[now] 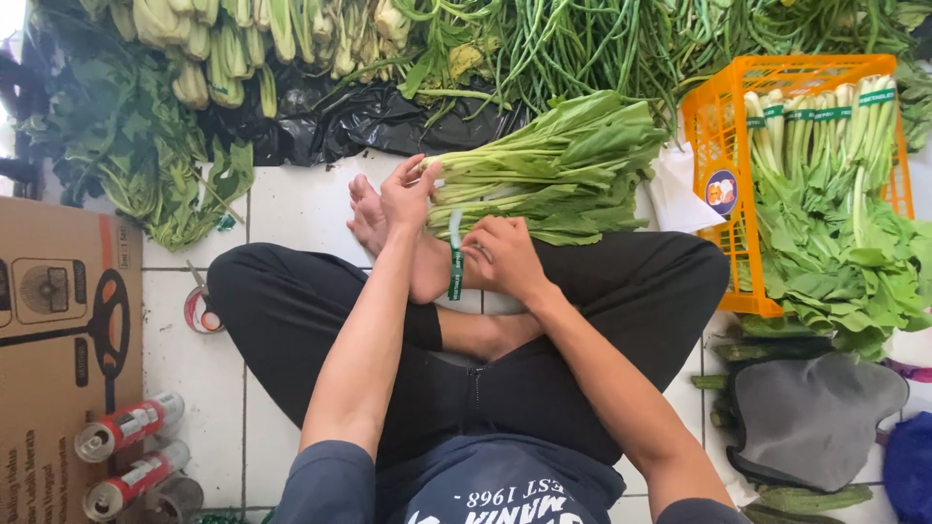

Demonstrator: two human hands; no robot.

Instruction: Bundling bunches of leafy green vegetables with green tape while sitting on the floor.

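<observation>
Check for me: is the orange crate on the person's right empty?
No: the orange crate holds banded bunches of leafy greens, stems up toward its far wall.

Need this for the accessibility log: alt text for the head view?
A person sitting cross-legged on a tiled floor wraps green tape round a bundle of leafy greens; left hand steadies the stem ends, right hand holds the tape. An orange crate of tied bundles stands at right.
</observation>
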